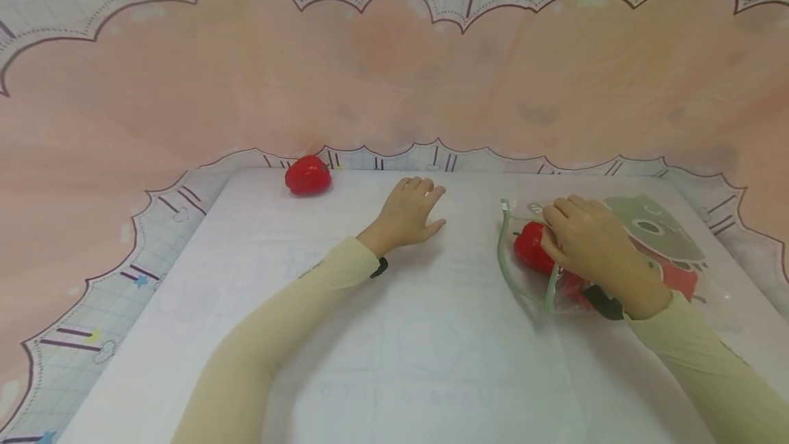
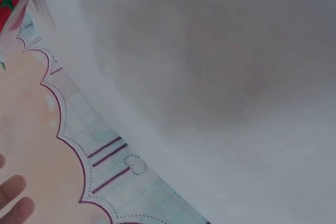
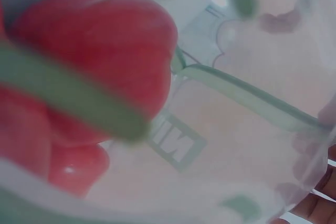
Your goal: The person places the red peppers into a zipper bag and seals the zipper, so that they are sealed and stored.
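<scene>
My left hand (image 1: pixel 409 214) is over the white table with its fingers spread and holds nothing. Its fingertips (image 2: pixel 16 208) show at the lower left of the left wrist view. On the right, my right hand (image 1: pixel 585 238) grips the edge of a clear zip bag (image 1: pixel 504 259) with a green-trimmed mouth. Just inside that mouth sits a red bell pepper (image 1: pixel 533 247), close by the thumb. The right wrist view shows the pepper (image 3: pixel 105 51) large, with more red shapes below it and the right fingers (image 3: pixel 317 198) at the bag's edge.
Another red bell pepper (image 1: pixel 308 175) lies near the table's back left edge. The white tabletop (image 1: pixel 394 362) meets a patterned peach curtain (image 1: pixel 394 81) at the back. A green and red printed figure (image 1: pixel 659 231) marks the bag's far side.
</scene>
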Tool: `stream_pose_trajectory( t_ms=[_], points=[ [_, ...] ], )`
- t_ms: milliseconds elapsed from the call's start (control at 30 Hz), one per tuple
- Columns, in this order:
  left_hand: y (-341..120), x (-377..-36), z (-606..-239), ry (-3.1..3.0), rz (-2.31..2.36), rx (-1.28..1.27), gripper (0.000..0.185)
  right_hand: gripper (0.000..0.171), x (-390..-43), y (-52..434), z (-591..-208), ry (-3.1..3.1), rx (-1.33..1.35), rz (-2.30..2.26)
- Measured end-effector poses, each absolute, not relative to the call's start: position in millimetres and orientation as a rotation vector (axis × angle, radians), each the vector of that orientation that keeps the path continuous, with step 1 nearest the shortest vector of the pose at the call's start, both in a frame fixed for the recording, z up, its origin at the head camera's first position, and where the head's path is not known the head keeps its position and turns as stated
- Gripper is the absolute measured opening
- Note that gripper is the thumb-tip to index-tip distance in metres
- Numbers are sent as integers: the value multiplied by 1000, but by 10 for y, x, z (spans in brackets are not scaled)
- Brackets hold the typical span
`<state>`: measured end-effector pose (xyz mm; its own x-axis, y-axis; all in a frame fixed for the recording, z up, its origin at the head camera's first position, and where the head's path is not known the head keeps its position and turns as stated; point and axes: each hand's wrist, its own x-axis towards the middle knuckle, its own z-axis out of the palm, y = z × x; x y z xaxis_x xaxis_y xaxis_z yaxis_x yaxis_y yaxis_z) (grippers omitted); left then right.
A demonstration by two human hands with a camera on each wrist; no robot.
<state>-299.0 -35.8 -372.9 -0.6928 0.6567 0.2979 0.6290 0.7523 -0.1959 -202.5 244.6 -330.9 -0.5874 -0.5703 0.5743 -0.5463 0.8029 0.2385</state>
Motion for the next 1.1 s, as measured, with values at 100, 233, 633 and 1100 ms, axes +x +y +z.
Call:
stream_pose_trajectory(
  t_ms=[100,233,633,1100],
  points=[
    [-463,-3011,-3724,-2592,78,-972,54,12,-2023,2446,-3309,-2338,809,-38],
    [-645,-3053,-3720,-2574,23,-927,53,12,-2016,2453,-3315,-2348,799,-29],
    [-1445,-3320,-3739,-2492,-80,-807,54,13,-2027,2475,-3346,-2342,797,-20],
    [-2159,-3544,-3594,-2735,-47,-610,70,13,-2026,2484,-3353,-2354,791,-10]
  ],
)
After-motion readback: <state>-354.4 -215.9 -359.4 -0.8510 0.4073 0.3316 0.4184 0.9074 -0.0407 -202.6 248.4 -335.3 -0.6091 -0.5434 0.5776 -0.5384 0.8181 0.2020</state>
